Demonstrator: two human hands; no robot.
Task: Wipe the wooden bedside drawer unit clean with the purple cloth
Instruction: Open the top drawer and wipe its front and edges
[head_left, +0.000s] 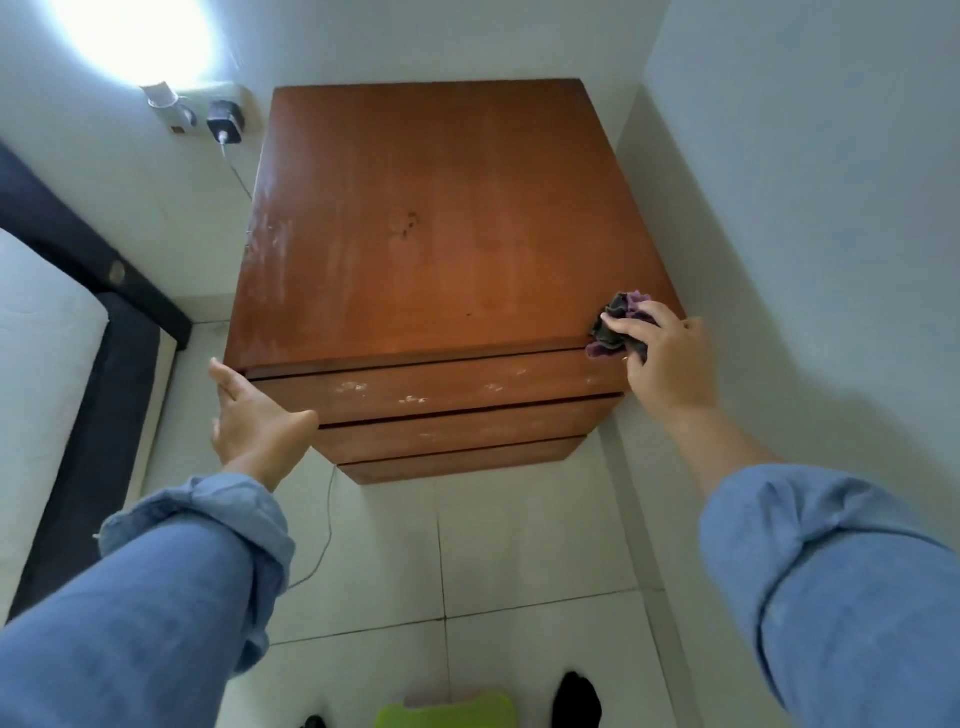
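Note:
The wooden bedside drawer unit (441, 223) stands in a corner, its brown top dusty along the left side and its three drawer fronts flecked with white spots. My right hand (667, 358) grips the crumpled purple cloth (615, 325) at the top's front right corner. My left hand (249, 415) is held out flat with straight fingers beside the unit's front left corner; whether it touches the wood I cannot tell.
White walls close in behind and to the right. A bed with a dark frame (78, 291) and white mattress lies at left. A wall socket with a black charger (226, 122) and trailing cable (324, 540) sits left of the unit. A green object (447, 712) lies on the tiled floor.

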